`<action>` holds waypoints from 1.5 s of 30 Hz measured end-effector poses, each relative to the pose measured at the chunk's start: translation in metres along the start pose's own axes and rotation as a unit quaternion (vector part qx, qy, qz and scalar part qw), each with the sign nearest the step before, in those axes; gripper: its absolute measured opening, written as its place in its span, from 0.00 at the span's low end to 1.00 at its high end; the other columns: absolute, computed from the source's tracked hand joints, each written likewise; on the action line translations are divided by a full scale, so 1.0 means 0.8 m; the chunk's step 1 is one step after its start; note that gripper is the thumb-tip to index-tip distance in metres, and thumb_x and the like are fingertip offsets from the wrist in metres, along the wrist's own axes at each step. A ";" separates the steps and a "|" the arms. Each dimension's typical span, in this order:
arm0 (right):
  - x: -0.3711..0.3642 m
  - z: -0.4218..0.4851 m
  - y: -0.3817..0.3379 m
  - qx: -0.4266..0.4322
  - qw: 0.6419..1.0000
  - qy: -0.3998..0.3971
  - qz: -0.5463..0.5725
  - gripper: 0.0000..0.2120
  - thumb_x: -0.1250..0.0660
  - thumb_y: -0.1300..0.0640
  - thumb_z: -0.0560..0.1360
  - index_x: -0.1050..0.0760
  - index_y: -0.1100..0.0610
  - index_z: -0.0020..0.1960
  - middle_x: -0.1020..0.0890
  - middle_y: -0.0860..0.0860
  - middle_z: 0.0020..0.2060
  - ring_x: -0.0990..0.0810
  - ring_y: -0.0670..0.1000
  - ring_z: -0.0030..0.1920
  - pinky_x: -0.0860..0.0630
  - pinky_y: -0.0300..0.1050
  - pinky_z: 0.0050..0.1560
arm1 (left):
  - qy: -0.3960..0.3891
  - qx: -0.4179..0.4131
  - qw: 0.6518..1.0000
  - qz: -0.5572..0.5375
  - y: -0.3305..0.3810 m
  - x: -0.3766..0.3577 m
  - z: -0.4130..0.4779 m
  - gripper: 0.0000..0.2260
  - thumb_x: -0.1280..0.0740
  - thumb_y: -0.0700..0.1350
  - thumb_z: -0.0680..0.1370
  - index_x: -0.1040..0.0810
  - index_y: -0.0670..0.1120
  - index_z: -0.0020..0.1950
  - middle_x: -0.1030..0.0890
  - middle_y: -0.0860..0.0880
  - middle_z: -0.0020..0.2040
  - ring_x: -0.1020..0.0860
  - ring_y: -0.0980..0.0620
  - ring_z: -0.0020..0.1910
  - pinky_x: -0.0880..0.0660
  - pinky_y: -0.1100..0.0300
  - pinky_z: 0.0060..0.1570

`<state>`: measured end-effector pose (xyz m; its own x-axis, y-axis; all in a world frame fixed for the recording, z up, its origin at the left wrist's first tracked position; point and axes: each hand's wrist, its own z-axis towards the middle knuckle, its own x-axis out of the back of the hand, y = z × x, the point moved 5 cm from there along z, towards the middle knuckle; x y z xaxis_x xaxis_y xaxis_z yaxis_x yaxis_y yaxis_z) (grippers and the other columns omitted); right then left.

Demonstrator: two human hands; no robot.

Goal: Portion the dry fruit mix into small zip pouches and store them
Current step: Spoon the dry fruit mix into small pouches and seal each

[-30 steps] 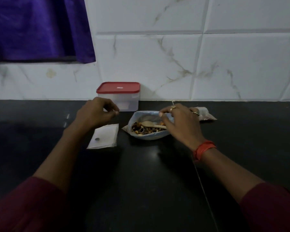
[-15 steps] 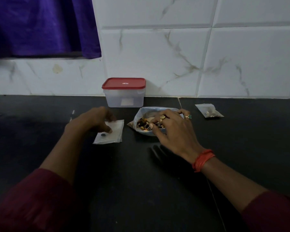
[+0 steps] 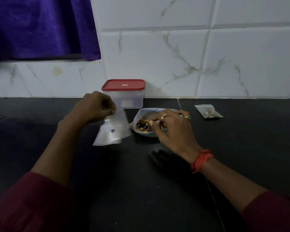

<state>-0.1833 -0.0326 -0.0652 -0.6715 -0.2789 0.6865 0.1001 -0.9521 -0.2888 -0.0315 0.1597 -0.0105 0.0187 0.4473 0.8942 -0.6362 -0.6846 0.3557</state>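
Observation:
A clear bag of dry fruit mix (image 3: 143, 127) lies open on the black counter. My right hand (image 3: 170, 126) reaches into its mouth, fingers curled among the pieces; what they hold is hidden. My left hand (image 3: 95, 107) pinches the top edge of an empty zip pouch (image 3: 121, 122) and holds it lifted and blurred above a small stack of flat pouches (image 3: 105, 136). A filled pouch (image 3: 208, 111) lies to the right near the wall.
A clear container with a red lid (image 3: 124, 93) stands against the tiled wall (image 3: 191, 56) behind the pouches. A purple curtain (image 3: 40, 27) hangs at the upper left. The black counter (image 3: 141, 190) stretches toward me.
My left hand has lifted one pouch off the stack. My right hand has stayed in the mix bag, its fingers dug a little deeper.

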 end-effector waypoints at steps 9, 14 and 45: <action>0.033 0.006 0.014 -0.111 0.962 0.140 0.209 0.09 0.29 0.59 0.76 0.19 0.52 0.55 0.19 0.43 0.39 0.22 0.46 0.35 0.29 0.29 0.36 | 0.051 -0.046 0.918 -0.390 0.108 -0.037 -0.017 0.06 0.26 0.39 0.75 0.18 0.42 0.51 0.14 0.45 0.44 0.14 0.49 0.41 0.17 0.57 0.39; 0.026 0.002 0.020 -0.115 0.962 0.104 0.226 0.12 0.26 0.55 0.75 0.17 0.51 0.58 0.15 0.43 0.47 0.17 0.39 0.45 0.23 0.29 0.41 | 0.024 0.001 0.850 -0.527 0.113 -0.077 -0.017 0.10 0.25 0.35 0.73 0.19 0.41 0.53 0.13 0.44 0.42 0.14 0.48 0.43 0.17 0.56 0.42; 0.033 0.006 0.045 -0.102 0.983 0.115 0.103 0.03 0.28 0.56 0.73 0.18 0.53 0.47 0.16 0.44 0.37 0.18 0.42 0.35 0.18 0.46 0.41 | 0.042 0.055 0.837 -0.543 0.108 -0.115 -0.021 0.06 0.26 0.31 0.72 0.19 0.39 0.44 0.17 0.43 0.34 0.16 0.48 0.32 0.18 0.59 0.36</action>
<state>-0.1940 -0.0744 -0.0544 -0.8026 -0.4050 0.4380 0.1177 -0.8273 -0.5493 -0.1010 0.0690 -0.0663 0.4814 0.8765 0.0074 -0.2047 0.1042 0.9733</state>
